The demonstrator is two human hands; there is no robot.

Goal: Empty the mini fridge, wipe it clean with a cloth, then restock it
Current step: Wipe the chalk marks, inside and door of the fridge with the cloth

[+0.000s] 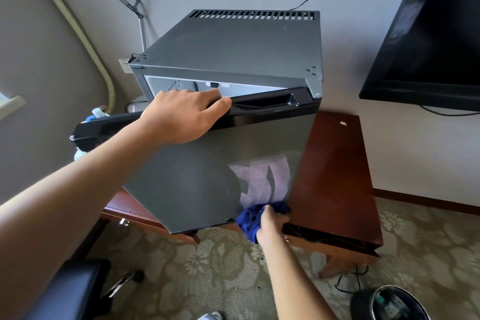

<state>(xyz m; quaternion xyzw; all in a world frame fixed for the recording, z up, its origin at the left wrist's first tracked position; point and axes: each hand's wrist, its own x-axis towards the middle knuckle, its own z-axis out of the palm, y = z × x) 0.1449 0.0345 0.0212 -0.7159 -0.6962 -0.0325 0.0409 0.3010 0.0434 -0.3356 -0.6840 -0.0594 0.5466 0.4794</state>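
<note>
A dark grey mini fridge (233, 44) stands on a reddish wooden desk (335, 163). Its door (197, 184) hangs partly open, swung toward me, and a strip of the white interior shows above the door's top edge. My left hand (181, 114) grips that black top edge, fingers curled over it. My right hand (271, 223) holds a bunched blue cloth (250, 218) against the door's lower right corner. What is inside the fridge is hidden.
Water bottles (97, 113) stand behind the door at the left. A black TV (431, 34) hangs on the right wall. A black bin (389, 304) sits on the patterned carpet at lower right, a black chair (67, 291) at lower left. A lamp arm (135, 8) rises behind the fridge.
</note>
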